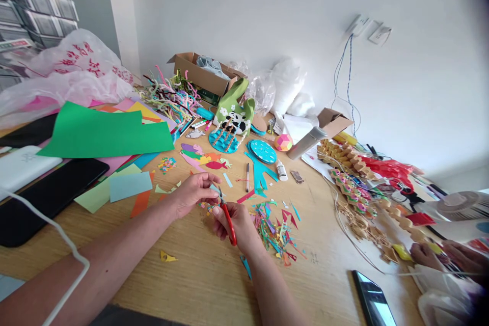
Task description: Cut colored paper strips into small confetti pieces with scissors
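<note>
Near the middle of the table, my left hand pinches a small light-blue piece of paper. My right hand is wrapped round red-handled scissors, their blades at the paper by my left fingertips. Tiny coloured paper bits lie under my hands, partly hidden. To the right spreads a heap of mixed paper scraps. Beyond my hands lie paper fish cut-outs and a small pile of confetti-like pieces.
Green sheets and a dark phone-like slab lie left. At the back stand a cardboard box and a green panda bag. A grey bottle leans right. Another person's hands work at far right, near a phone.
</note>
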`<state>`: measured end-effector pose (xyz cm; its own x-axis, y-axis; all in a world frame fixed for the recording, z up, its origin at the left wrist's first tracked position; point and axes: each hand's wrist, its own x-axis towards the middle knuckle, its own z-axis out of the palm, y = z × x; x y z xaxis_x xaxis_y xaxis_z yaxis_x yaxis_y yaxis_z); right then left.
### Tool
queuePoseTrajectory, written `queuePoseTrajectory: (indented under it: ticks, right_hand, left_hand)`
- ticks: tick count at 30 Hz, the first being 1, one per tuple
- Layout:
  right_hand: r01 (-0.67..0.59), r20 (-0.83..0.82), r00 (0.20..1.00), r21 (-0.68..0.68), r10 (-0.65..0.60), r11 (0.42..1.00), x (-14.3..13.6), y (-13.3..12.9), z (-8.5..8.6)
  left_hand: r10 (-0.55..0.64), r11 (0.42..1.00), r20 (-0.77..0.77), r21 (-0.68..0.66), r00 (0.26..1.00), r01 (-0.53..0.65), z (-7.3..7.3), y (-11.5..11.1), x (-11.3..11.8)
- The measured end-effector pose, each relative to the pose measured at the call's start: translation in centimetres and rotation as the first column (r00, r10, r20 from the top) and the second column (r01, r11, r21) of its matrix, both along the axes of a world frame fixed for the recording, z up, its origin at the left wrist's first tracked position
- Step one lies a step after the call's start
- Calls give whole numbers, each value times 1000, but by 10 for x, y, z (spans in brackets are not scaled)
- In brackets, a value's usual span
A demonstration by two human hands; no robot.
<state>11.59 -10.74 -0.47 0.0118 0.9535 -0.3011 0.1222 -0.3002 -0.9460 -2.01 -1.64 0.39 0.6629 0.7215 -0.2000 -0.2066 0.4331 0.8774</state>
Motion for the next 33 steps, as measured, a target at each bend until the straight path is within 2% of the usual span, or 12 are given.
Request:
queuePoseTrajectory:
  ticks: [33]
  right_hand:
    - [27, 10, 1000, -37, -27, 999, 0, 1, 1]
  left_hand:
    - [3, 1000, -40, 8, 999, -3, 3, -1, 1]
